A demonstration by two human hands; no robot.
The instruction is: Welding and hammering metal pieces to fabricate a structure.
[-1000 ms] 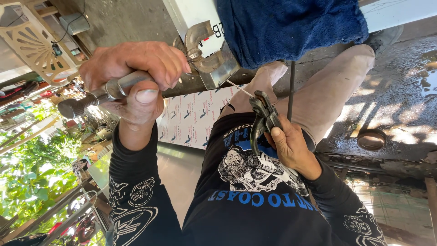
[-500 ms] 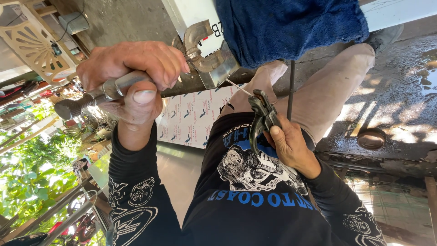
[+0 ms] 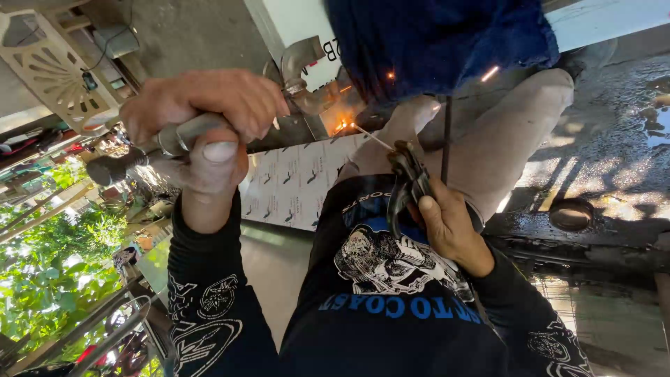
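Observation:
My left hand [image 3: 202, 119] is clenched around a grey metal pipe [image 3: 174, 139] with a dark end, holding it roughly level at the upper left. The pipe leads to a grey elbow fitting [image 3: 300, 63]. My right hand [image 3: 447, 227] grips a black electrode holder [image 3: 405, 181] with a thin welding rod [image 3: 373, 138] clamped in it. The rod's tip touches the joint below the elbow, where an orange glow and sparks [image 3: 342, 126] show. Both arms are in black printed sleeves.
A dark blue cloth [image 3: 447, 49] hangs in at the top. My bent leg in pale trousers [image 3: 516, 139] lies right of the holder, beside a thin dark rod [image 3: 445, 139]. Wet ground [image 3: 614, 160] at right, white panel [image 3: 300, 185] behind, green plants [image 3: 49, 279] at left.
An orange glow and flying sparks have appeared at the rod's tip by the elbow fitting. Both hands keep their grips and have hardly shifted.

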